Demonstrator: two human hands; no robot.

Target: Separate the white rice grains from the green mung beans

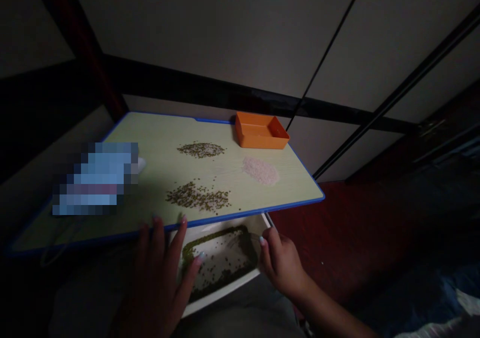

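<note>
My left hand has its fingers spread, with the fingertips at the blue front edge of the small tabletop and the thumb over a white bin. Inside the bin lie small green grains, thickest along its walls. Beside the bin's right rim, my right hand is closed, fingers curled; something faint and see-through seems to extend from it over the bin, but I cannot make it out. On the tabletop are two piles of dark green and pale grains, a far pile and a near pile.
A pile of pale, rice-like grains lies on the right of the tabletop. Behind it stands an orange box at the back edge. A blurred-out light blue object lies at the left. Cabinet panels rise behind; reddish floor shows right.
</note>
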